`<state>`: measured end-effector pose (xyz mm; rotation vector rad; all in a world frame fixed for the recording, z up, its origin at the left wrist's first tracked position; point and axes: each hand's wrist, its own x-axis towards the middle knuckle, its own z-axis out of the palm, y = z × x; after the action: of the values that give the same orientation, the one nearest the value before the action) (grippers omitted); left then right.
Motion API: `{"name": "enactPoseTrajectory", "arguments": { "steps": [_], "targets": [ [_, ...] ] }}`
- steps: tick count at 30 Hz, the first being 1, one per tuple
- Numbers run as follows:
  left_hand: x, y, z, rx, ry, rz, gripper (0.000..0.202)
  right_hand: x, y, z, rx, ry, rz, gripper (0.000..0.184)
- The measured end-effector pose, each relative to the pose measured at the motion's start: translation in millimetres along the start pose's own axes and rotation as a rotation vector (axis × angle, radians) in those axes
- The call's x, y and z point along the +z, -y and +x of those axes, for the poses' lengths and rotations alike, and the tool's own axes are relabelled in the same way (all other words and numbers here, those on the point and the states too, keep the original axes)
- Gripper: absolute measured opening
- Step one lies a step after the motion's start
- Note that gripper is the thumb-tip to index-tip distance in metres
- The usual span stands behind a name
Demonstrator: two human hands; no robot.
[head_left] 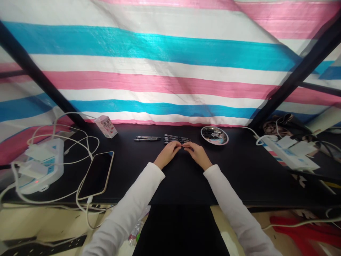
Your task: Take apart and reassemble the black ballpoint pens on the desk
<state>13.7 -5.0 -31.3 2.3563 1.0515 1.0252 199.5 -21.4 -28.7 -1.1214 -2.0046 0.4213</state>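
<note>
Just left hand point(167, 154) and right hand point(198, 155), grips pinched on something dark, beside slim plastic pens point(177, 139).

Behind the black table point(226, 177) hangs a big plastic sheet point(170, 81) with pink, white and blue stripes, like a wall. One dark pole point(34, 74) leans across the sheet by the left end of the table, and another dark pole point(301, 71) leans by the right end. Below the table's front edge is a pale floor point(32, 222).
</note>
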Motion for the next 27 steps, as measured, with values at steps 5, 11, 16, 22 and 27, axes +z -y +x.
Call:
{"name": "enactPoseTrajectory", "arguments": {
  "steps": [5,11,16,22,27],
  "targets": [
    [-1.3,13.3,0.7,-0.062,-0.094,0.117,0.029,-6.8,-12.5,0.0,0.057,-0.086,-0.075,0.018],
    [-2.6,18.0,-1.7,-0.057,0.006,0.282,0.024,-14.8,-21.6,-0.2,0.08,-0.152,-0.17,0.019],
    [-4.5,18.6,-2.4,-0.077,0.039,0.357,0.025,-19.3,-21.5,-0.9,0.095,-0.155,-0.196,0.022],
    [-6.1,22.5,-1.6,-0.095,0.011,0.345,0.02,-22.8,-24.5,-0.4,0.093,-0.178,-0.167,0.023],
    [-7.7,16.8,-1.6,-0.047,-0.031,0.247,0.021,-19.1,-18.2,-0.2,0.082,-0.161,-0.141,0.023]
  ]
}}
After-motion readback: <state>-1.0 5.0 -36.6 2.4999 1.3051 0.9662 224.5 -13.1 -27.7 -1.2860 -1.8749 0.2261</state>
